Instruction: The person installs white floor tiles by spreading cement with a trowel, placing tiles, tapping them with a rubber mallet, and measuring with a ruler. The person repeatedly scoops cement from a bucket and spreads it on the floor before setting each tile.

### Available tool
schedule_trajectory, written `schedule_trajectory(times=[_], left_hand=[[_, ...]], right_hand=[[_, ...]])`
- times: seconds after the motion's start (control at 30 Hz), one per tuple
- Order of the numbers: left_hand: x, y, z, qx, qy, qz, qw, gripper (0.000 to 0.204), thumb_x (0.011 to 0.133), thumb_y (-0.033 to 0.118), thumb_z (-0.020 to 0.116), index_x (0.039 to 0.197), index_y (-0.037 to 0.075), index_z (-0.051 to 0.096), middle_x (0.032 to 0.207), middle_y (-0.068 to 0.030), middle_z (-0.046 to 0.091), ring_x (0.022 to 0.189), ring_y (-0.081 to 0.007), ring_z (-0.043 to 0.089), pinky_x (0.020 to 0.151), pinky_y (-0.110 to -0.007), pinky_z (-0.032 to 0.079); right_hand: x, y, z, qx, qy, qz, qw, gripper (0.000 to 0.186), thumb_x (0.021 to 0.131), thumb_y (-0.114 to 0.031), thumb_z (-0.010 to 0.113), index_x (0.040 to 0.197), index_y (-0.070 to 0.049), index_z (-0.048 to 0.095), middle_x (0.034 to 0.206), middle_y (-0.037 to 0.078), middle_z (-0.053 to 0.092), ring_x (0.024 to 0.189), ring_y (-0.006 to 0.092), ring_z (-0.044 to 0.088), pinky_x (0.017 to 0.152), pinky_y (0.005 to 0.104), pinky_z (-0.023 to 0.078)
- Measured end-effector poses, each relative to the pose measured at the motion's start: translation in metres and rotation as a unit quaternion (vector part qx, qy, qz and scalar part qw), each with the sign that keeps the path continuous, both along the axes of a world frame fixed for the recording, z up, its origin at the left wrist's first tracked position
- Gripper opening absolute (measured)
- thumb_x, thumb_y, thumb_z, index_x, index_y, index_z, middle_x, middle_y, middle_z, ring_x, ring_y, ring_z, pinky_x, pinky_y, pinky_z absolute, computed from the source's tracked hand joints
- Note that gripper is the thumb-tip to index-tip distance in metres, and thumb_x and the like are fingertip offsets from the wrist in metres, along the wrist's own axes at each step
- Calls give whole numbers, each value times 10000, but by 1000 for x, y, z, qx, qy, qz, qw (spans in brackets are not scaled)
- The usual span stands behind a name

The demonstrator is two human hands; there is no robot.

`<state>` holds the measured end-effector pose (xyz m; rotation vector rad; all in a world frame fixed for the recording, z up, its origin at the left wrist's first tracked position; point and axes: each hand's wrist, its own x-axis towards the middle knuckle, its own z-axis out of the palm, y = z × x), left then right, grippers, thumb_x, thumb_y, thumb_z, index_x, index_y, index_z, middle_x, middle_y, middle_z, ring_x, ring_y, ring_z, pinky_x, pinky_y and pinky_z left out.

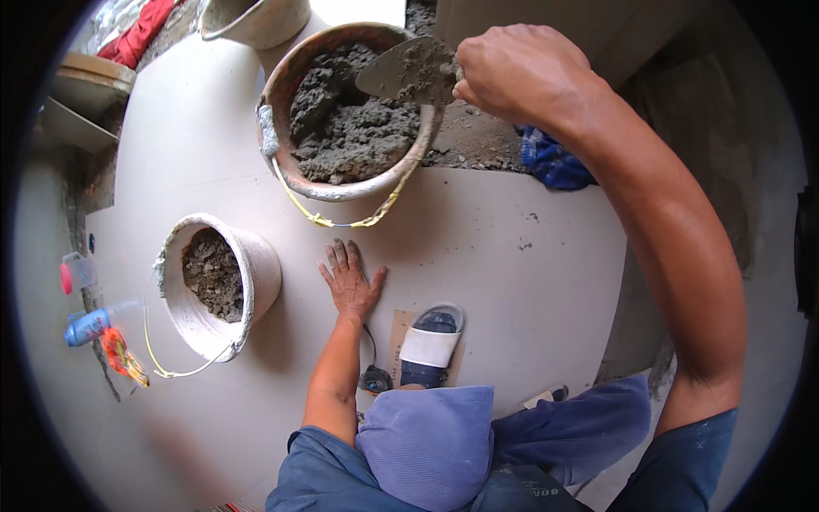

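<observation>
Pale sheeting point(529, 282) is lying beside the mortar bucket point(337, 191). Right of it, the right hand point(522, 72) is gripping a trowel point(394, 75), its handle probably hidden in the fist, the blade hovering over the bucket's rim; nearer than the bucket, the left hand point(351, 283) is lying spread flat.

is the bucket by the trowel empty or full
Partly filled: lumpy grey mix lies in the bucket, and some of its inner wall shows above the mix.
</observation>
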<state>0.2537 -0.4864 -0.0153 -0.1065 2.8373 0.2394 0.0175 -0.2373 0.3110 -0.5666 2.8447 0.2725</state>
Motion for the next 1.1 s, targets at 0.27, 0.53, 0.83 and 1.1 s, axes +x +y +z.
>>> schedule_trajectory(times=[0.27,0.53,0.83,1.1], left_hand=[[-3,-5,-7,22,-33,11,999,930,826,654,487,1505,77,222,1584,-102,151,1469,-324,46,1139,-594,-24],[-3,-5,-5,31,-31,0,999,934,831,615,515,1500,38,210,1567,-156,176,1465,-340,61,1144,-580,-23],[-5,-1,2,19,-16,7,1000,934,837,606,511,1502,29,197,1582,-172,120,1466,-350,48,1143,-572,-33],[1,-3,-8,-7,-1,-1,1000,935,844,641,469,1490,9,231,1568,-191,168,1472,-320,43,1154,-540,-43]], right_hand=[[-68,-70,-41,140,-126,99,977,247,821,-245,629,875,-21,717,879,179,698,862,305,686,750,404,538],[-80,-51,-45,17,-252,-55,966,360,886,-327,593,848,16,694,552,119,594,480,198,595,488,371,458],[-57,-68,-61,-86,-308,-12,948,425,889,-384,596,862,28,697,621,95,593,517,190,592,492,351,495],[-27,4,-53,-331,-368,-35,868,440,881,-403,608,934,23,704,600,63,563,537,165,570,493,316,488]])
